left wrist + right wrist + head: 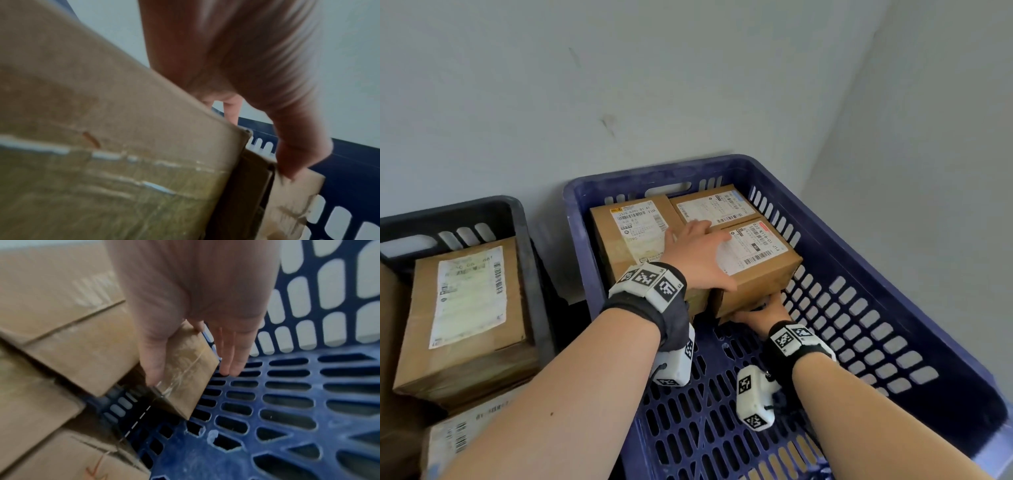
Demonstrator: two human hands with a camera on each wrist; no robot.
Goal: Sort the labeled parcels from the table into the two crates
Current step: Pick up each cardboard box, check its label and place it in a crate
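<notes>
A brown parcel [760, 253] with a white label lies among the parcels at the far end of the blue crate [893, 274]. My left hand [705, 253] lies flat on its top, fingers spread over the label and thumb along the near edge. Below, my right hand [763, 310] holds its lower near edge. In the right wrist view the right hand [193, 366] has its thumb on the taped face of the parcel [185, 394] and straight fingers behind it, just above the crate floor [287, 418]. The left wrist view shows a fingertip [292, 162] pressing cardboard.
Two more labelled parcels [630, 222] [712, 205] stand against the blue crate's far wall. A black crate [524, 240] at the left holds a large labelled parcel [465, 308], with another parcel [448, 442] nearer me. Grey walls close in behind and to the right.
</notes>
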